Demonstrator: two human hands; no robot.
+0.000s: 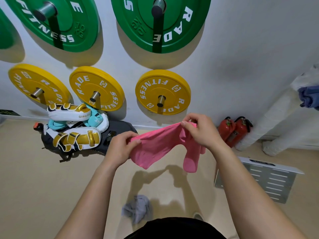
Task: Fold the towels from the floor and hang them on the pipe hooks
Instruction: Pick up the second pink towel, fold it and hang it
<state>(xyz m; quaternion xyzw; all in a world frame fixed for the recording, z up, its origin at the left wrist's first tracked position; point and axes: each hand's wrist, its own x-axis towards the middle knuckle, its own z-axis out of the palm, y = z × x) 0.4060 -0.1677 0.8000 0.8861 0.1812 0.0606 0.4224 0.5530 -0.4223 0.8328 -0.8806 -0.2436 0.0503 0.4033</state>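
A pink towel (156, 145) hangs in the air in front of me, stretched between both hands. My left hand (122, 146) pinches its left top corner. My right hand (201, 129) grips the right top edge, where the cloth bunches and droops in two folds. A crumpled grey towel (137, 208) lies on the beige floor just ahead of my body. At the right edge, a blue towel (309, 97) hangs by the white wrapped pipe (269, 123); the hooks themselves are hidden.
Green and yellow weight plates (163, 92) hang on pegs on the white wall. A pile of gold-and-white punch pads (76, 128) on a dark bag sits at the wall's foot. Two red fire extinguishers (233, 131) stand by the pipe. A grey slotted metal panel (269, 181) lies right.
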